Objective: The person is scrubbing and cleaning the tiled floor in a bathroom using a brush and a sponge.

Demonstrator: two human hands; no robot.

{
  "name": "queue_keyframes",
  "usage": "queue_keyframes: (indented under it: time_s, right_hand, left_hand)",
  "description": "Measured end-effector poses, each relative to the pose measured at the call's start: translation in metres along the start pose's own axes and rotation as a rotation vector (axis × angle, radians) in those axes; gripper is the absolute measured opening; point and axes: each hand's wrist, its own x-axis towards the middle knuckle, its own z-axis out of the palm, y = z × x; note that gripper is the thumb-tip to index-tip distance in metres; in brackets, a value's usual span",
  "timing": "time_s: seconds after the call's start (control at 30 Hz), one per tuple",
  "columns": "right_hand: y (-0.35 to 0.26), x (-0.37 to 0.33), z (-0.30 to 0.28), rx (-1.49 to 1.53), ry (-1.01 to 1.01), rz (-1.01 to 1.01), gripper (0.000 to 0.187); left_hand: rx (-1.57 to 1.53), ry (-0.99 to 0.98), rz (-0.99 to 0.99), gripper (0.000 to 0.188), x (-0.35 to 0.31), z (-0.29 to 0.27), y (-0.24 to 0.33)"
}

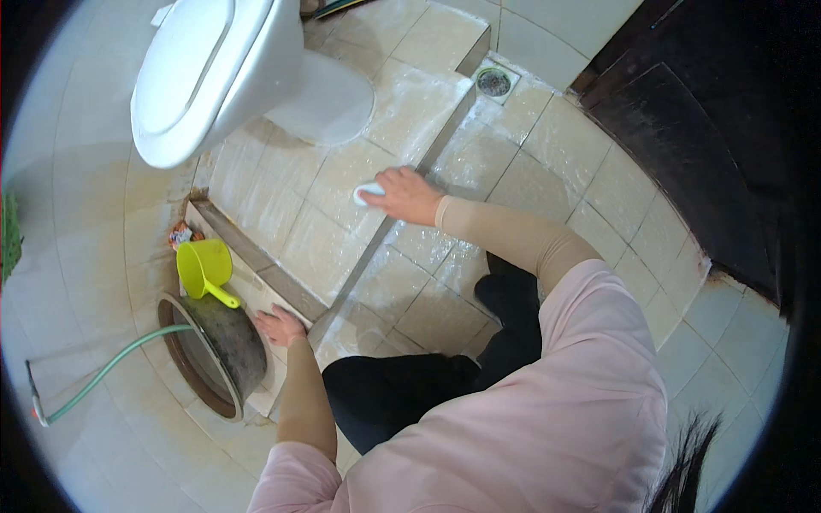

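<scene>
My right hand (pixel 405 195) is closed around a small white rounded scrubber (pixel 369 193), its underside hidden. It is at the tiled step (pixel 338 184), close to the step's edge, where the tiles are wet with whitish suds. Lower down on the left, my left hand (pixel 280 327) lies with fingers spread on a pale ledge (pixel 270 376), holding nothing. Right beside those fingers is a dark round tub (pixel 229 346). A yellow-green dipper (pixel 203 267) with a handle sits at the tub's upper rim.
A white toilet (pixel 192 77) with its lid down stands on the step. A green hose (pixel 111 366) runs from the wall into the tub. At the upper right are a floor drain (pixel 493 82) and a dark door (pixel 693 128). Lower floor tiles (pixel 492 184) look wet.
</scene>
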Motion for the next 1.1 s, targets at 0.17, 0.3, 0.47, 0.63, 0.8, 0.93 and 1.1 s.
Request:
queue_keyframes:
  time_s: [0.17, 0.3, 0.47, 0.63, 0.8, 0.93, 1.1]
  right_hand:
    - [0.155, 0.005, -0.039, -0.402, -0.014, 0.564, 0.040]
    - [0.198, 0.005, -0.050, -0.450, 0.234, 0.679, 0.040]
    - [0.096, 0.018, -0.010, -0.144, 0.035, 0.255, 0.039]
    - [0.151, 0.039, -0.013, -0.283, 0.029, 0.347, 0.043]
    - [0.281, 0.047, -0.054, -0.552, 0.228, 0.850, 0.050]
    - [0.243, 0.055, -0.036, -0.479, 0.126, 0.662, 0.052]
    - [0.177, 0.068, 0.001, -0.371, 0.049, 0.394, 0.050]
  left_hand:
    - [0.072, -0.045, 0.447, 0.084, -0.048, -0.001, 0.060]
    - [0.091, -0.300, 0.812, 0.098, -0.096, 0.005, 0.173]
    - [0.016, -0.492, 0.822, 0.123, -0.119, 0.013, 0.304]
    - [0.208, -0.557, 0.706, 0.141, -0.130, 0.027, 0.356]
    - [0.244, -0.585, 0.687, 0.145, -0.127, 0.027, 0.364]
    - [0.390, -0.753, 0.663, 0.152, -0.115, 0.023, 0.375]
    - [0.487, -0.818, 0.606, 0.158, -0.109, 0.025, 0.386]
